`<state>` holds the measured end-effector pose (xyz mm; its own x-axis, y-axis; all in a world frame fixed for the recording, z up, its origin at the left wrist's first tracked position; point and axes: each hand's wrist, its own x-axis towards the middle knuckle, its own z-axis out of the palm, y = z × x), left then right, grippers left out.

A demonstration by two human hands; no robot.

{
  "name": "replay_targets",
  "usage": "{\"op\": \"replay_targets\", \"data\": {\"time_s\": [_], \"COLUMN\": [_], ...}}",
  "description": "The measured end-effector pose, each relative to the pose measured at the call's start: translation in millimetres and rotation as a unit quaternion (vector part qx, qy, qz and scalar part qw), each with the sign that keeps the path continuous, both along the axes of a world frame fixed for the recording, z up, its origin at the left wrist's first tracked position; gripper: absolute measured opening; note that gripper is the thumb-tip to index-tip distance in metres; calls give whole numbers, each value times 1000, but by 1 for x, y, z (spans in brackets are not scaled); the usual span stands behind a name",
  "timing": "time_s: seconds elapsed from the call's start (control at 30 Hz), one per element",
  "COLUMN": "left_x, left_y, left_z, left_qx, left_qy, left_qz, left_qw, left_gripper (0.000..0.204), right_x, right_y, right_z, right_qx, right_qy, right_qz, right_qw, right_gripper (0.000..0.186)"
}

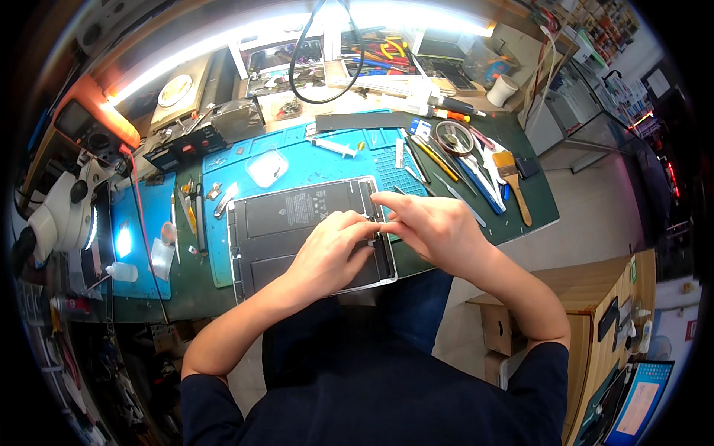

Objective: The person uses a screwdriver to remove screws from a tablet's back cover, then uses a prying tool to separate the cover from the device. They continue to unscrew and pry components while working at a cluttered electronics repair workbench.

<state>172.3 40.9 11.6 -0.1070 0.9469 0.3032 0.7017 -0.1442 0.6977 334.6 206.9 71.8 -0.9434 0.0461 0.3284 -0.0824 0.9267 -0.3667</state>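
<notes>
An opened tablet (pixel 282 208), its black batteries exposed inside a silver casing, lies across the blue mat (pixel 312 167) at the bench's front. My left hand (pixel 327 253) rests over its right part, fingers curled toward the narrow strip of parts along the right edge. My right hand (pixel 435 230) is bent at that same edge, its fingertips drawn together beside the left ones. Whatever the fingers of either hand grip is too small to make out. A white-bodied syringe (pixel 333 146) and a small clear plastic box (pixel 266 169) lie behind the tablet.
At left stand a microscope (pixel 56 215), an orange multimeter (pixel 93 111) and a second blue mat (pixel 149 275). Pens, tweezers and a brush (pixel 513 186) crowd the right. A black cable loop (pixel 327 97) hangs at the back. A wooden cabinet (pixel 595 297) stands below right.
</notes>
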Motion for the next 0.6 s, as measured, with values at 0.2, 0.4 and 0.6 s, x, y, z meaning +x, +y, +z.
{"op": "replay_targets", "data": {"time_s": [0.2,0.4,0.6], "left_x": [-1,2,4], "left_y": [-5,-17,-26], "left_z": [5,13,15], "left_qx": [-10,-15,-18], "left_qy": [-20,8,21], "left_qz": [12,39,57], "left_qw": [1000,999,998], "left_gripper": [34,36,40], "right_x": [-7,-11,-12], "right_y": [0,-5,1], "right_z": [2,-10,0], "right_qx": [-99,-23,54], "right_qy": [39,87,55], "right_qz": [11,-22,-16], "right_qw": [994,996,997], "right_gripper": [55,55,61]}}
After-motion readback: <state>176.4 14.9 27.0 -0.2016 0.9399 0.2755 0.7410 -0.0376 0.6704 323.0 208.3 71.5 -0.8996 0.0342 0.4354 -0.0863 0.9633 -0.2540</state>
